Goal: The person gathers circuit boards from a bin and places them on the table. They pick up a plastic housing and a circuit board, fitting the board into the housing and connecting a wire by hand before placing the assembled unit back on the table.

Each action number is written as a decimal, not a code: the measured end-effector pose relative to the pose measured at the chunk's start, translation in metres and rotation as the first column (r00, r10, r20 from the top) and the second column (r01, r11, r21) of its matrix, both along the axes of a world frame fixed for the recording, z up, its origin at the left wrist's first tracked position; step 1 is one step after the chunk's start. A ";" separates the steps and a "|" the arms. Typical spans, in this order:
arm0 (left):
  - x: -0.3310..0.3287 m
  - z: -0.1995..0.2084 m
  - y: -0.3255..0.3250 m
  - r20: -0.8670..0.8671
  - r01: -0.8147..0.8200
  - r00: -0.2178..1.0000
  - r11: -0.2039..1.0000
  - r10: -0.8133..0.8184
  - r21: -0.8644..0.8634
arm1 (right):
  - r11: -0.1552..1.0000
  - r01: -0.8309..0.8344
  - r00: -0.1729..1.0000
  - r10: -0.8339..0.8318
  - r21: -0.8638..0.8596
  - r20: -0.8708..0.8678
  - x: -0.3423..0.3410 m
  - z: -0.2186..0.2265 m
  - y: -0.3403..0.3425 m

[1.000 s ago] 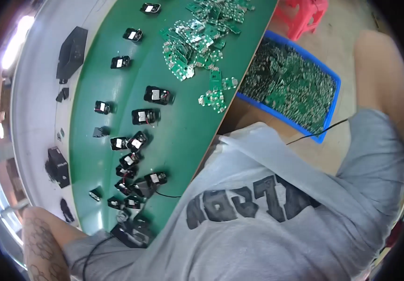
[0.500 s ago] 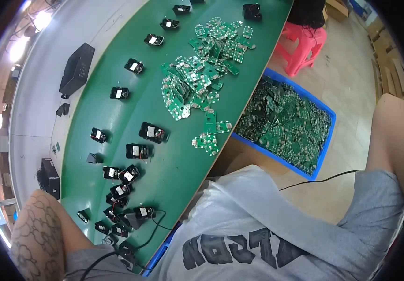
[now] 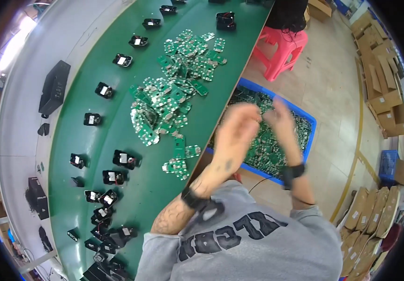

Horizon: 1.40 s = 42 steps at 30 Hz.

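My left hand (image 3: 242, 122) is lifted over the inner edge of a blue bin (image 3: 312, 140), its fingers curled but smeared by motion. Close by on its right, my right hand (image 3: 280, 121) is raised above the same bin, also blurred. The two hands face each other with a small gap between them. Whether either holds anything cannot be made out. Under them the bin is full of small green circuit boards (image 3: 270, 150). On the green table (image 3: 164, 199) lies a heap of loose green circuit boards (image 3: 169, 100), with a smaller group of boards (image 3: 178, 166) near the table's edge.
Several open black housings (image 3: 126, 159) with wires and white labels line the table's left side and crowd its near end. A pink stool (image 3: 281, 49) stands beyond the bin. Cardboard boxes (image 3: 382, 84) line the right side. A long black box (image 3: 55, 88) rests on the grey ledge.
My arms have swung from the far left and far right to meet in front of me, bringing both hands over the bin. The view has shifted, so the table sits further left and lower.
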<state>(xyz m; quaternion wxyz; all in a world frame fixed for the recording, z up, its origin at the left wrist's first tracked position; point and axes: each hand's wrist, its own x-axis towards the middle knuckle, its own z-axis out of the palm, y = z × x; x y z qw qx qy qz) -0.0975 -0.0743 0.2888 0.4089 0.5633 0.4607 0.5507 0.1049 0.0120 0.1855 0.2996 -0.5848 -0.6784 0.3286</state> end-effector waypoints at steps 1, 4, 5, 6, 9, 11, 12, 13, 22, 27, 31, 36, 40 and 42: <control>0.015 -0.054 0.010 -0.171 0.235 0.947 0.951 -0.271 -0.203 | 0.995 -0.045 0.990 0.032 0.093 0.134 0.006 -0.062 -0.017; 0.021 -0.178 -0.002 -0.758 -0.141 0.546 0.853 -0.357 -0.503 | 0.956 -0.214 0.806 0.289 -0.201 0.517 0.011 -0.124 -0.065; 0.008 -0.204 -0.004 -0.819 -0.132 0.459 0.885 -0.345 -0.447 | 0.934 -0.282 0.766 0.357 -0.220 0.534 0.012 -0.126 -0.067; 0.004 -0.219 -0.005 -0.809 -0.219 0.394 0.810 -0.437 -0.544 | 0.907 -0.347 0.723 0.422 -0.240 0.548 0.010 -0.128 -0.068; -0.009 -0.240 0.003 -0.780 -0.182 0.442 0.807 -0.443 -0.562 | 0.907 -0.399 0.743 0.406 -0.135 0.532 0.013 -0.150 -0.063; -0.009 -0.245 0.014 -0.733 -0.167 0.560 0.814 -0.386 -0.557 | 0.912 -0.395 0.760 0.391 -0.109 0.519 0.008 -0.154 -0.057; -0.007 -0.246 0.019 -0.731 -0.168 0.560 0.811 -0.390 -0.561 | 0.916 -0.393 0.776 0.375 -0.075 0.508 0.005 -0.155 -0.054; -0.006 -0.248 0.023 -0.747 -0.189 0.546 0.813 -0.379 -0.551 | 0.922 -0.381 0.787 0.358 -0.060 0.502 0.002 -0.156 -0.051; -0.012 -0.273 0.044 -0.777 -0.160 0.567 0.889 -0.273 -0.430 | 0.950 -0.310 0.895 0.280 0.033 0.346 -0.011 -0.163 -0.025; -0.019 -0.270 0.031 -0.771 -0.332 0.620 0.843 -0.142 -0.423 | 0.996 -0.045 0.913 0.009 0.078 0.409 -0.035 -0.169 -0.017; -0.009 -0.276 0.051 -0.700 -0.379 0.714 0.841 0.001 -0.385 | 0.995 0.001 0.831 -0.057 0.102 0.553 -0.064 -0.177 0.006; -0.009 -0.286 0.042 -0.680 -0.405 0.728 0.851 0.081 -0.333 | 0.986 -0.148 0.927 0.112 0.073 0.357 -0.054 -0.180 -0.012; -0.002 -0.277 0.050 -0.427 -0.212 0.903 0.914 0.048 -0.345 | 0.994 -0.097 0.988 0.090 0.048 0.125 -0.043 -0.171 -0.013; -0.006 -0.266 0.049 -0.606 -0.385 0.753 0.919 0.256 -0.090 | 0.982 0.059 0.963 -0.103 0.180 0.247 -0.043 -0.167 -0.008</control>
